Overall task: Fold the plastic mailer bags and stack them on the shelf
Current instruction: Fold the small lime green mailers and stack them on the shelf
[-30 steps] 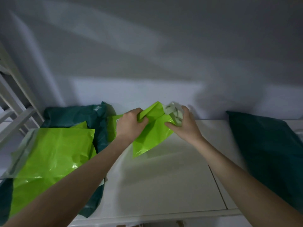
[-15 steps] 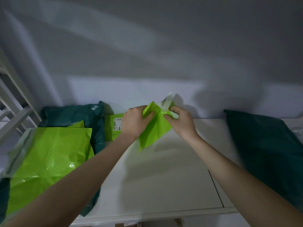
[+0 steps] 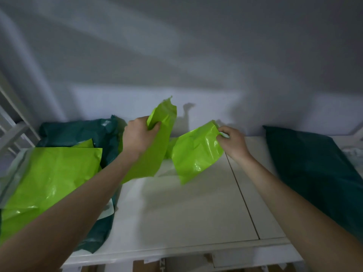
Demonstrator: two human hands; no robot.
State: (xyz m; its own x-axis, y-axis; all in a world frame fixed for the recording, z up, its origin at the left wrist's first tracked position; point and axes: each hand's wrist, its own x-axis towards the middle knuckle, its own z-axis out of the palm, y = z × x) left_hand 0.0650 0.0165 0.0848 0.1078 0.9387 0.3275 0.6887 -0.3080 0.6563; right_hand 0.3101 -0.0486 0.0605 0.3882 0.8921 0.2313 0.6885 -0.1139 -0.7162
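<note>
A lime-green mailer bag [image 3: 194, 154] hangs spread above the white shelf top [image 3: 186, 209]. My left hand [image 3: 138, 135] grips its left part [image 3: 155, 146], which stands up toward the wall. My right hand [image 3: 230, 140] pinches the top corner of its right part. A fold or gap dips between the two parts; I cannot tell whether it is one bag or two. A flat pile of lime-green bags [image 3: 49, 177] lies at the left on dark teal bags [image 3: 82, 132].
A dark teal mailer bag [image 3: 318, 173] lies at the right of the shelf top. A white slatted frame [image 3: 11, 124] stands at the far left. The grey wall [image 3: 176, 55] rises just behind. The shelf's front edge [image 3: 176, 250] runs below my forearms.
My hands have moved apart: the left stays near the teal bags, the right has gone right. The bunched green plastic between them has opened out into two hanging parts.
</note>
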